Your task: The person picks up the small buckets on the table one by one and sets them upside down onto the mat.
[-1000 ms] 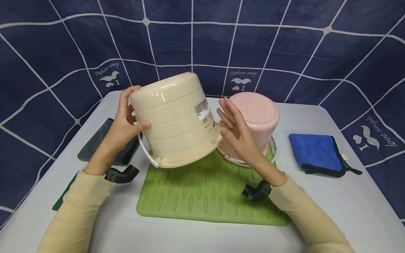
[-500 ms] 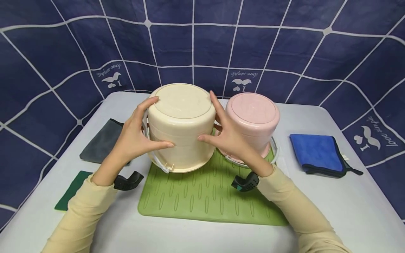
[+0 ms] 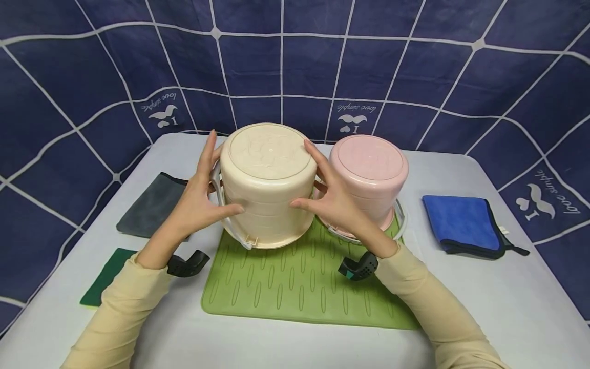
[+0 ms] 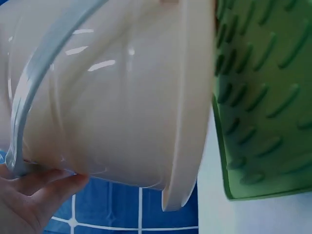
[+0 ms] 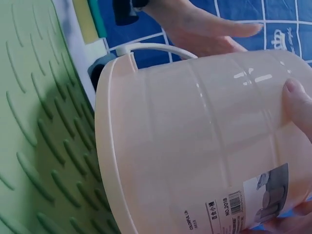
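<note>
A cream plastic bucket point(image 3: 267, 197) is upside down, close over the back left of the green ribbed mat point(image 3: 276, 287). My right hand point(image 3: 332, 197) grips its right side, thumb in front and fingers farther back. On the left, my left hand point(image 3: 195, 202) rests beside the bucket wall and the pale handle point(image 4: 29, 87), with fingers and thumb straightened. The bucket's printed label point(image 5: 265, 195) shows in the right wrist view. Just to the right, a pink bucket point(image 3: 369, 169) stands upside down on the mat, its handle lowered around the rim.
A grey cloth point(image 3: 152, 207) and a green scouring sponge point(image 3: 108, 277) lie on the white table point(image 3: 295, 348) at the left. The folded blue cloth point(image 3: 461, 223) is at the right. A dark blue checked curtain point(image 3: 249, 61) rises behind the table.
The cream bucket has gone from tilted in my left hand to upside down over the mat. My right hand has come onto its side; the left hand's fingers have since straightened.
</note>
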Motion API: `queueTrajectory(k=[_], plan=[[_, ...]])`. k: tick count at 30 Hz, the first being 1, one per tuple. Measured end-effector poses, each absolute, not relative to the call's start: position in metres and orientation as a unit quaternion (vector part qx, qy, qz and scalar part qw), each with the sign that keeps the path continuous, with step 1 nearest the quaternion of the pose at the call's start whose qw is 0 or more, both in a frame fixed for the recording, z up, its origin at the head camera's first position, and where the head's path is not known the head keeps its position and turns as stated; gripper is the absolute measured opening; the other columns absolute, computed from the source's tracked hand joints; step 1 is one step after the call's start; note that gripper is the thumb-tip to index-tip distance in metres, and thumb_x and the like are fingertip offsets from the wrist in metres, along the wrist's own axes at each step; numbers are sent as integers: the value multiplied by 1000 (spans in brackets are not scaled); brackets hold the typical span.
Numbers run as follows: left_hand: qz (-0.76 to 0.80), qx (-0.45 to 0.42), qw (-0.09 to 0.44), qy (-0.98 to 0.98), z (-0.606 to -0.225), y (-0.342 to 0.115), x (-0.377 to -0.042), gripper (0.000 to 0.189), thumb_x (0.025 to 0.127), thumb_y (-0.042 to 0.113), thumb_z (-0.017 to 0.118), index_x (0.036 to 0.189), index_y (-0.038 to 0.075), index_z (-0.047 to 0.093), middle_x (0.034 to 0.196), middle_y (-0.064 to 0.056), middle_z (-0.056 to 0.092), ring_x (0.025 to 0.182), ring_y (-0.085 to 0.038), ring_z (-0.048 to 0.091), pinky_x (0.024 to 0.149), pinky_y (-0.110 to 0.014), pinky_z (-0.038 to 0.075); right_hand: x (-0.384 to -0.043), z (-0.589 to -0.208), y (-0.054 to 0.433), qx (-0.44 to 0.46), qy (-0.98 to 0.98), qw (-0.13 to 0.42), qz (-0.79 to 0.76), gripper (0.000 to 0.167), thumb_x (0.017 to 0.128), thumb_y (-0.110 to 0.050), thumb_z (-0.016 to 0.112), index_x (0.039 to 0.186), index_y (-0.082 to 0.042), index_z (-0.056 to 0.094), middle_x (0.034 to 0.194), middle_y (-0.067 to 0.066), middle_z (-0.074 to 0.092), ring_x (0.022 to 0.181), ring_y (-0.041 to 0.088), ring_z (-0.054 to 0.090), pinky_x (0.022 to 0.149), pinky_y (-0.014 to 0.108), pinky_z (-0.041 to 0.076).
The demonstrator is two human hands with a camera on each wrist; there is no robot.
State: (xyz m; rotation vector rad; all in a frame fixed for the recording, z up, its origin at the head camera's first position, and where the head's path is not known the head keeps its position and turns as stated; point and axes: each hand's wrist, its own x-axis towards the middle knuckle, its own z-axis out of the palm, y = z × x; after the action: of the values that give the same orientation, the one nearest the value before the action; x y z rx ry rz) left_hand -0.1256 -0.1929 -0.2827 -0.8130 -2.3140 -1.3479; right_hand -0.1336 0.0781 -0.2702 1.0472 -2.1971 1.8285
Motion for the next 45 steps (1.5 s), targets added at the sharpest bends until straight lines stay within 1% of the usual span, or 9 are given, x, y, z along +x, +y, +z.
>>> queueTrajectory(k=[4, 7, 11, 18, 29, 33, 38, 41, 45], plan=[[-567, -277, 143, -763, -281, -197, -133, 94, 78, 16, 77, 151, 21, 17, 146, -2, 32, 115, -24, 51, 68, -23, 49, -138, -274, 78, 350, -718, 57, 599, 101, 69, 7, 78, 149, -5, 18, 154, 9, 14, 133, 21, 29, 101, 45, 32], [-603, -266, 128, -741, -282, -199, -142, 82, 76, -8, 71, 146, 15, 35, 145, -3, 35, 111, -24, 53, 66, -22, 50, -141, -279, 76, 343, -719, 57, 602, 100, 70, 8, 78, 150, -7, 18, 154, 7, 13, 134, 20, 28, 101, 44, 32], [-621, -258, 102, -733, -290, -202, -151, 79, 75, -16, 69, 143, 11, 40, 145, -6, 35, 110, -23, 53, 65, -22, 50, -145, -289, 73, 324, -730, 53, 600, 98, 71, 5, 78, 149, -8, 20, 154, 6, 15, 134, 22, 28, 100, 47, 33], [-619, -254, 82, -739, -308, -205, -166, 77, 78, -6, 72, 144, 12, 38, 145, -7, 34, 113, -21, 51, 64, -20, 47, -151, -301, 71, 312, -740, 55, 593, 97, 71, 4, 79, 149, -6, 21, 153, 12, 15, 134, 29, 25, 98, 48, 34], [-630, -262, 68, -728, -325, -211, -184, 79, 79, 7, 76, 146, 16, 35, 146, -9, 32, 110, -19, 52, 60, -19, 47, -175, -329, 67, 304, -756, 83, 574, 102, 67, -5, 84, 149, -15, 24, 154, 2, 14, 138, 12, 12, 102, 42, 32], [-645, -269, 57, -712, -329, -214, -184, 80, 80, 26, 74, 147, 14, 32, 147, -12, 29, 117, -26, 47, 72, -22, 48, -182, -336, 66, 311, -775, 109, 539, 104, 66, -11, 86, 149, -20, 24, 154, 0, 14, 138, 9, 10, 100, 41, 34], [-655, -192, 8, -731, -330, -217, -186, 69, 94, 53, 38, 150, 15, 22, 151, -13, 20, 133, -36, 24, 101, -47, 32, -182, -335, 65, 312, -794, 120, 509, 104, 67, -18, 86, 149, -24, 24, 154, 0, 14, 137, 8, 11, 97, 42, 38], [-648, -120, -42, -751, -332, -222, -190, 71, 95, 60, 15, 151, 17, 16, 153, -12, 14, 137, -35, 14, 104, -56, 19, -182, -334, 65, 308, -797, 116, 506, 103, 67, -19, 86, 149, -25, 24, 154, 1, 14, 137, 7, 11, 97, 43, 38], [-625, -48, -85, -774, -336, -226, -193, 77, 92, 65, 8, 152, 16, 13, 153, -13, 13, 138, -35, 11, 106, -55, 14, -181, -335, 65, 308, -798, 113, 506, 103, 67, -20, 86, 149, -26, 24, 154, 0, 14, 137, 7, 9, 97, 45, 37]])
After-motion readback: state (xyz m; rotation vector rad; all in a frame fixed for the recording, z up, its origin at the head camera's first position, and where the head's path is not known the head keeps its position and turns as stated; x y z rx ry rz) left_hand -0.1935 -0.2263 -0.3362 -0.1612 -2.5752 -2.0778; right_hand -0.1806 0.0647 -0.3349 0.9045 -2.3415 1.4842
